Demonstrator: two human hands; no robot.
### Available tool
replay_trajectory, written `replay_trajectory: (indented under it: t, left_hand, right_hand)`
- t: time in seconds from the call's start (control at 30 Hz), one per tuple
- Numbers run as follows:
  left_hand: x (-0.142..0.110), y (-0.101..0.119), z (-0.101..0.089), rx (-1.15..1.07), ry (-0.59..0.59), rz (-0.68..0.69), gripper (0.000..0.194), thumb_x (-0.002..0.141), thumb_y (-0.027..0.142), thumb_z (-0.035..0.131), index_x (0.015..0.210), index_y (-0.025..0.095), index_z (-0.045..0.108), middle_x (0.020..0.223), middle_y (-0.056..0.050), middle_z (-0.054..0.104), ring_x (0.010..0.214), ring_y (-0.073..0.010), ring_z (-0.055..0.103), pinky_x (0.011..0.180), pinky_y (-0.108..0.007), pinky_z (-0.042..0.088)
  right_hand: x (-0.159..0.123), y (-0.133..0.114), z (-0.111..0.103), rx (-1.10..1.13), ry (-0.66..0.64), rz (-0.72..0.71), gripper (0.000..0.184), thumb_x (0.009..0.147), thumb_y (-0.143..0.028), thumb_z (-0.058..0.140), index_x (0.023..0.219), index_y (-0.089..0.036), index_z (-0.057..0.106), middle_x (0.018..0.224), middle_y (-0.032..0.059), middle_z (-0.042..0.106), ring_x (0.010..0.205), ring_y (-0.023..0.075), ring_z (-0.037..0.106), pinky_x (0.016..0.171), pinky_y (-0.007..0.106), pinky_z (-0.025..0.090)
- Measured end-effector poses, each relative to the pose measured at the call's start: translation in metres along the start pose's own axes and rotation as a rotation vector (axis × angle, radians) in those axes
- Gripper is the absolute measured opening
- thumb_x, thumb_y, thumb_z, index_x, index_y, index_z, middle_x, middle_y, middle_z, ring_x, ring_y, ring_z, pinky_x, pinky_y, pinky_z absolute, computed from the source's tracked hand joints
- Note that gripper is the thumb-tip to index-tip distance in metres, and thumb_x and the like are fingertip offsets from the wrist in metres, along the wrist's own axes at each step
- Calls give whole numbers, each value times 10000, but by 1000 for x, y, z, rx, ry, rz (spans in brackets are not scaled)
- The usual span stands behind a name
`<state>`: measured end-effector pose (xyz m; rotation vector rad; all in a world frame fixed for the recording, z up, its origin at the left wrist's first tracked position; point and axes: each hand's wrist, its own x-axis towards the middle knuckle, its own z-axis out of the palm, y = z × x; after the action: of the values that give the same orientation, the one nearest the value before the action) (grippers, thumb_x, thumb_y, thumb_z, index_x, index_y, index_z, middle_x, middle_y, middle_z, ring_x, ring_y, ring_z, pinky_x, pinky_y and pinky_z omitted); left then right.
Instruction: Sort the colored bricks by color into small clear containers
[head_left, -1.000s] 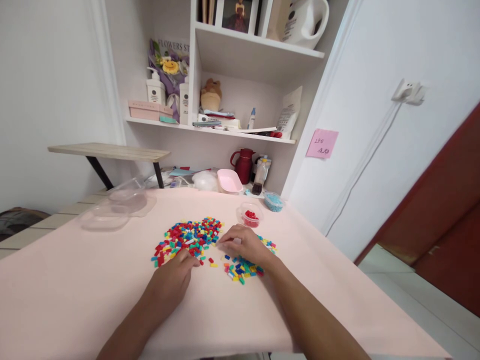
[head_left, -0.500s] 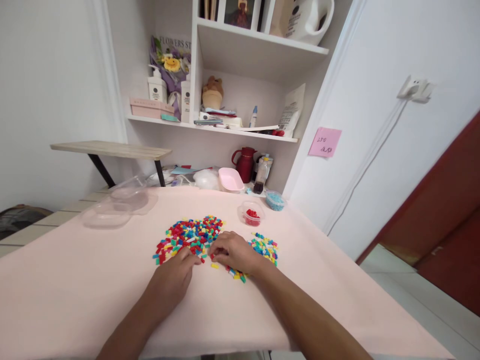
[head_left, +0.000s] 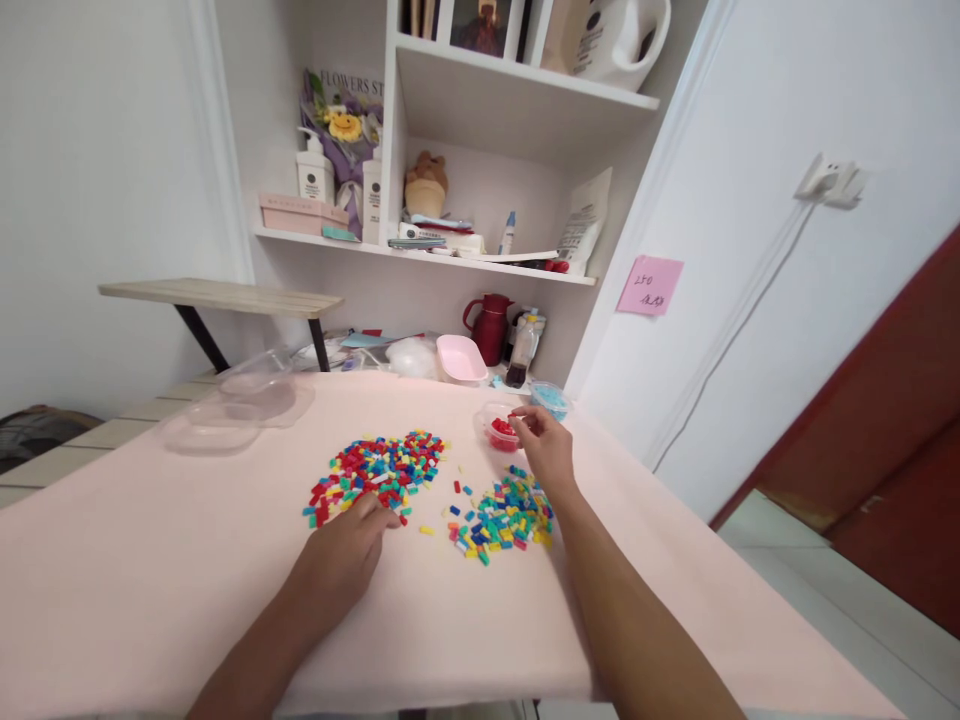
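A big heap of small red, blue, yellow, green and white bricks (head_left: 379,468) lies on the pink table (head_left: 187,560). A smaller heap (head_left: 501,517) lies to its right. My left hand (head_left: 346,555) rests at the near edge of the big heap, fingers curled on the cloth. My right hand (head_left: 546,447) is stretched over the rim of a small clear bowl with red bricks (head_left: 498,428), fingertips pinched at it; what they hold is too small to name. A second small bowl with light blue bricks (head_left: 550,398) stands just behind.
Clear plastic lids and tubs (head_left: 240,408) lie at the table's back left. A pink tray (head_left: 459,360), a dark red jug (head_left: 489,328) and bottles stand behind the table under white shelves. A wooden side table (head_left: 217,298) is at left; a wall and dark red door (head_left: 885,440) at right.
My right hand has left the spot between the two heaps and moved back and right to the bowl of red bricks. The left hand has stayed where it was.
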<state>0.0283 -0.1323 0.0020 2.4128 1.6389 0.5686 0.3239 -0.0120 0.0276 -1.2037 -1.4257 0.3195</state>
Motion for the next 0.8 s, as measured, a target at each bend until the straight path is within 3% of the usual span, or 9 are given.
replay_trajectory:
  t: [0.17, 0.27, 0.4, 0.53, 0.63, 0.8]
  left_hand:
    - [1, -1, 0, -4, -8, -5, 410, 932, 184, 256, 1113, 255, 617, 1117, -48, 610, 954, -172, 626, 809, -312, 476]
    - [1, -1, 0, -4, -11, 0, 416, 934, 183, 247, 1115, 254, 615, 1125, -47, 608, 964, -170, 624, 816, -310, 475]
    - [-1, 2, -2, 2, -20, -18, 414, 929, 176, 247, 1092, 253, 620, 1121, -46, 610, 952, -168, 629, 813, -309, 478]
    - [-1, 3, -2, 1, -11, -14, 412, 922, 170, 257, 1093, 250, 623, 1124, -50, 614, 950, -175, 630, 808, -316, 483]
    - [0, 1, -1, 0, -7, -10, 412, 921, 170, 259, 1087, 246, 628, 1118, -54, 618, 952, -182, 632, 809, -325, 484]
    - [0, -2, 2, 1, -2, 6, 416, 928, 181, 247, 1088, 241, 626, 1132, -60, 617, 978, -186, 634, 823, -332, 483]
  right_hand:
    - [5, 17, -4, -37, -28, 64, 327, 796, -403, 543, 993, -188, 691, 909, 47, 706, 655, 169, 627, 700, 328, 489]
    - [2, 15, -2, 6, -38, 36, 326, 827, -392, 511, 982, -177, 701, 840, 44, 706, 634, 164, 621, 665, 310, 494]
    - [-8, 6, 7, 16, -327, -33, 281, 848, -332, 508, 963, -176, 712, 719, 22, 679, 581, 153, 599, 589, 275, 490]
    - [-19, -5, 15, -100, -660, -173, 181, 833, -248, 578, 885, -197, 745, 846, 45, 720, 741, 172, 644, 697, 274, 496]
    - [-24, -11, 18, -144, -761, -180, 173, 836, -257, 614, 926, -206, 753, 921, 52, 711, 758, 165, 646, 711, 267, 489]
    - [-29, -11, 22, -209, -814, -190, 158, 770, -245, 710, 920, -214, 746, 878, 38, 669, 763, 161, 627, 708, 258, 471]
